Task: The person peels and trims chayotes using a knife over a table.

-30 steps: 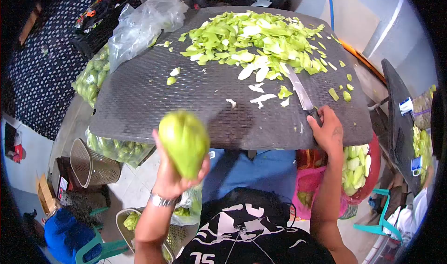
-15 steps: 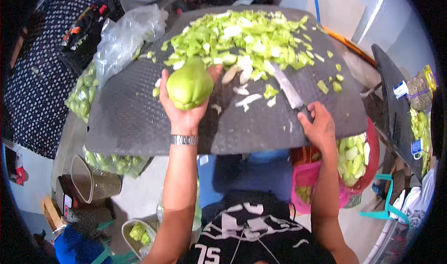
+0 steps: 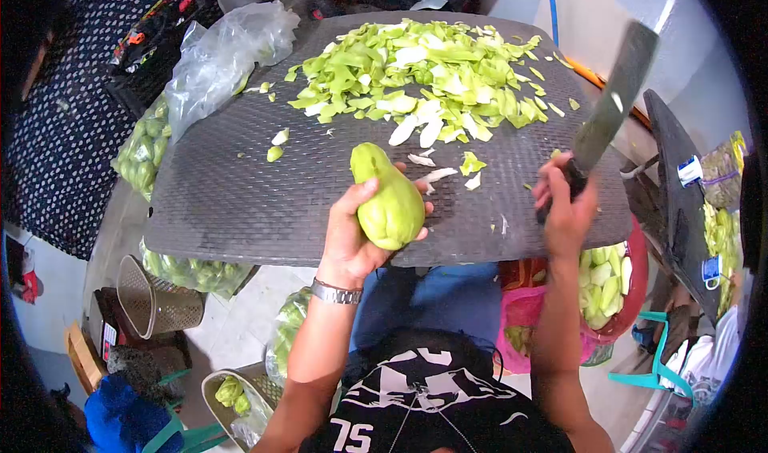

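A pale green chayote [image 3: 388,201] rests in my left hand [image 3: 346,241], which is wrapped round it over the near part of the dark table [image 3: 216,213]. The fruit's narrow end points away from me, and its skin looks whole on the side I see. My right hand [image 3: 570,209] is closed on the dark handle of a broad-bladed knife [image 3: 616,97], held up with the blade slanting away to the right. A small pale scrap shows on the blade. Beyond both hands lies a spread heap of green and white peelings [image 3: 424,73].
A clear plastic bag [image 3: 212,69] lies at the table's left edge, above bagged chayotes [image 3: 144,153]. Below right, a red tub [image 3: 632,293] holds peeled pieces beside a pink bag [image 3: 524,325]. Woven baskets [image 3: 152,293] and a teal stool [image 3: 660,353] stand on the floor.
My left hand has brought the chayote nearer and to the right, tilting it. The knife, low over the table before, has swung up to the right in my right hand.
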